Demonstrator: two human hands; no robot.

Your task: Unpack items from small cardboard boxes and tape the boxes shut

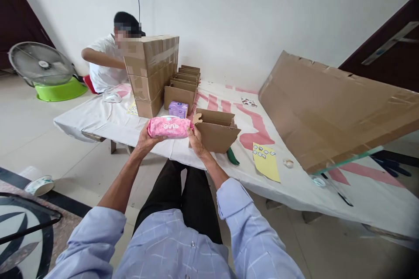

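A pink soft pack with white lettering, like a pack of wipes, is held level between my two hands above the table's front edge. My left hand grips its left end. Round the right end close the thumb and fingers of my right hand. Just behind the pack sits a purple printed box. To the right of my right hand stands an open cardboard box with its flaps up; its inside is mostly hidden.
Stacked taped cartons stand at the back left, beside a row of open boxes. A large cardboard sheet leans at right. Nearby lie a yellow paper, a green object and a knife-like tool. A co-worker sits behind the cartons.
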